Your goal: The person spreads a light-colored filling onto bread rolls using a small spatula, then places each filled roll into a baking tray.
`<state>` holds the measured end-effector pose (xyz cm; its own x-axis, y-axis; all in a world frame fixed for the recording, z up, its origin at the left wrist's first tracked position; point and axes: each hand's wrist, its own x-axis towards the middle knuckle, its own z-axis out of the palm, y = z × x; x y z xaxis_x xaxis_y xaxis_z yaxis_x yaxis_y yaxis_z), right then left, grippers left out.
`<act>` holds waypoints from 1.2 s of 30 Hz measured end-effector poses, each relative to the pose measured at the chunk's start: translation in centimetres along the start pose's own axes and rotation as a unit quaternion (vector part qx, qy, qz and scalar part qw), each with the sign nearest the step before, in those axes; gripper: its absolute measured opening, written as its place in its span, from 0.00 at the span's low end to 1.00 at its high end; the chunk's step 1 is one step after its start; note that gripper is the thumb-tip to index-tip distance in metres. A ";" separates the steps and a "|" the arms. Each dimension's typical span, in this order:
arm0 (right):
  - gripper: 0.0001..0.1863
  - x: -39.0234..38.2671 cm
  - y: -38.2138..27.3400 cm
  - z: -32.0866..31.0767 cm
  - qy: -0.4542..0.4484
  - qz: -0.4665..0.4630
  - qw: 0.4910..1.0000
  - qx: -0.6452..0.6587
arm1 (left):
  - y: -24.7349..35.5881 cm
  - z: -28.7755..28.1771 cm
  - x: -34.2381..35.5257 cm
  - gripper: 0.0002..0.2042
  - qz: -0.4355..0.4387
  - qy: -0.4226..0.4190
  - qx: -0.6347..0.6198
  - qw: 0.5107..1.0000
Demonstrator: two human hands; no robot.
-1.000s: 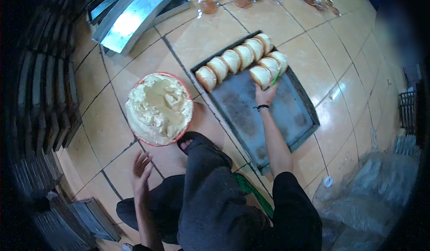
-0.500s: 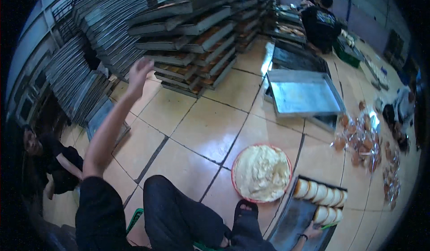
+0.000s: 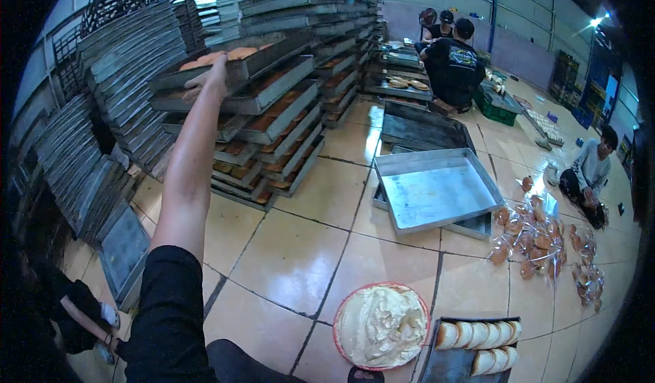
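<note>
My left hand (image 3: 208, 74) reaches up, fingers wrapped on the near rim of a dark metal tray (image 3: 267, 63) at the top of a tall stack, with golden buns (image 3: 241, 52) in it. Below me, a red-rimmed bowl (image 3: 381, 325) holds pale cream. Beside it, a dark tray (image 3: 440, 368) holds two rows of buns spread with cream (image 3: 483, 361). My right hand is out of view.
Bare trays (image 3: 428, 186) lie on the tiled floor (image 3: 286, 260). Other stacks (image 3: 123, 76) line the left. Bagged buns (image 3: 539, 243) lie at right. Co-workers (image 3: 456, 65) sit at back; another person (image 3: 588, 175) sits right, another (image 3: 71, 315) at lower left.
My view has swung up and left toward the stacks. My left hand has moved from beside the cream bowl up onto the top tray. My right hand has left the view.
</note>
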<state>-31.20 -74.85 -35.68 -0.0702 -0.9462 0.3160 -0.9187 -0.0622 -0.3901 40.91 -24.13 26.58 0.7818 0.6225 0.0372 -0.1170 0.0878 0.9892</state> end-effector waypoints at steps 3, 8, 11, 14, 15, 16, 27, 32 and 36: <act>0.30 -1.0 -1.1 0.0 -0.012 -0.003 1.000 0.009 | 0.0 -1.8 5.0 0.48 -0.037 -0.160 -0.108 0.980; 0.30 -1.1 -1.7 -1.7 -0.016 0.002 1.000 0.027 | -0.9 -9.9 6.3 0.33 -0.047 -0.272 -0.212 0.937; 0.29 -0.8 -1.1 -3.5 -0.019 0.004 0.998 0.055 | -0.9 -19.6 2.4 0.25 -0.050 -0.294 -0.266 0.916; 0.29 -1.5 -0.1 -5.0 -0.042 0.014 0.994 0.099 | -1.3 -31.6 2.2 0.16 -0.041 -0.234 -0.254 0.938; 0.28 -0.2 1.3 -6.5 -0.030 0.020 0.994 0.102 | -1.8 -32.8 -5.9 0.10 -0.080 -0.162 -0.274 0.945; 0.28 -0.2 1.8 -7.4 -0.036 0.022 0.992 0.122 | -2.5 -36.9 -7.5 0.09 -0.037 -0.091 -0.251 0.963; 0.26 -3.2 8.7 -15.1 -0.117 0.095 0.953 0.263 | 0.5 -64.1 -34.9 0.08 -0.095 0.079 -0.221 0.967; 0.26 -6.4 10.4 -16.8 -0.172 0.134 0.930 0.295 | 1.4 -70.4 -33.7 0.09 0.024 -0.069 -0.099 0.992; 0.25 -5.0 11.4 -18.7 -0.161 0.137 0.928 0.306 | -4.3 -61.4 -30.0 0.09 -0.159 -0.026 -0.130 0.978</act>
<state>-48.60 -64.94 -25.56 -0.0588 -0.9928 -0.1045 -0.4826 0.1199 -0.8676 -19.70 4.59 12.56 0.8328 0.4926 -0.2526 -0.0098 0.4694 0.8829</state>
